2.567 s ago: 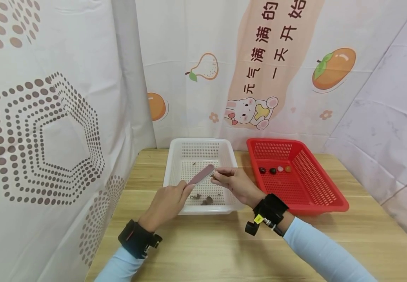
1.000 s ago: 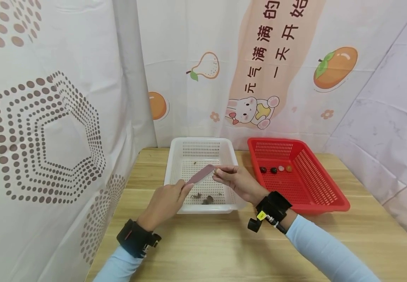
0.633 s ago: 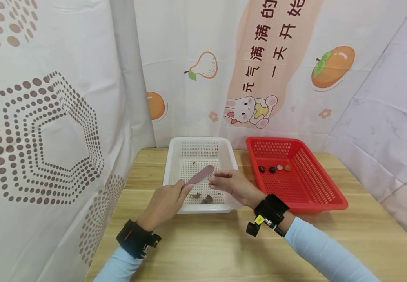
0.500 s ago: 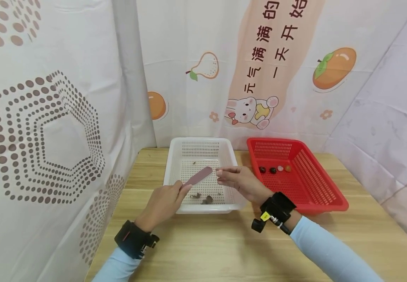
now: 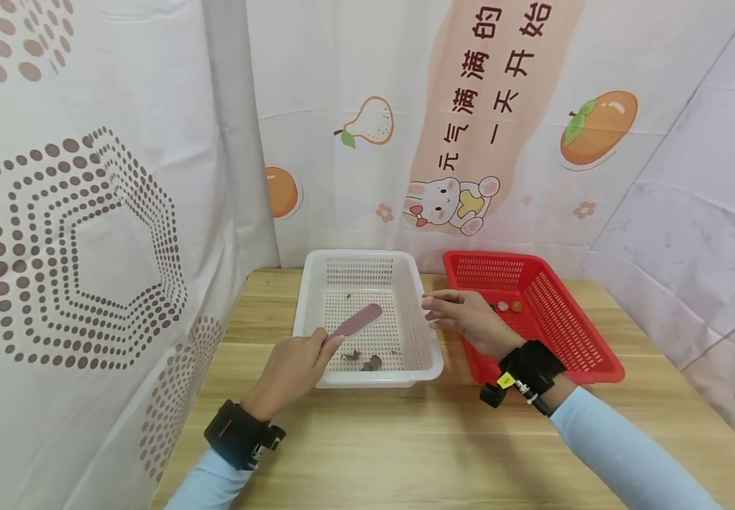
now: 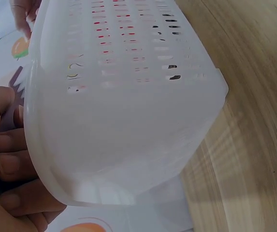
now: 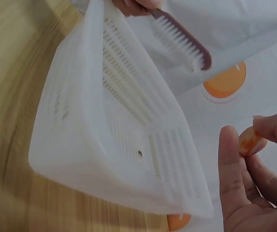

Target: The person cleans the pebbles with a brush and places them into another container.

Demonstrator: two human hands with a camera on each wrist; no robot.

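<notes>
My left hand (image 5: 292, 370) grips a mauve-handled brush (image 5: 356, 320) over the white basket (image 5: 307, 297). In the right wrist view the brush shows white bristles (image 7: 179, 38) on one side. My right hand (image 5: 466, 319) pinches a small orange stone (image 7: 250, 141) between thumb and fingers. That hand is over the gap between the white basket and the red basket (image 5: 574, 312), overlapping the red basket's left side. Dark brownish lumps (image 5: 375, 362) and a smaller bit (image 5: 349, 296) lie on the white basket's floor.
In the red basket lie a pale pink stone (image 5: 503, 306) and an amber stone (image 5: 516, 306); my right hand covers part of the row. Both baskets stand on a wooden table (image 5: 367, 439), with a printed curtain (image 5: 316, 85) behind and another at the left.
My right hand, earlier at the brush's tip over the white basket, has moved right with the stone toward the red basket. My left hand and the brush have shifted only slightly down and left.
</notes>
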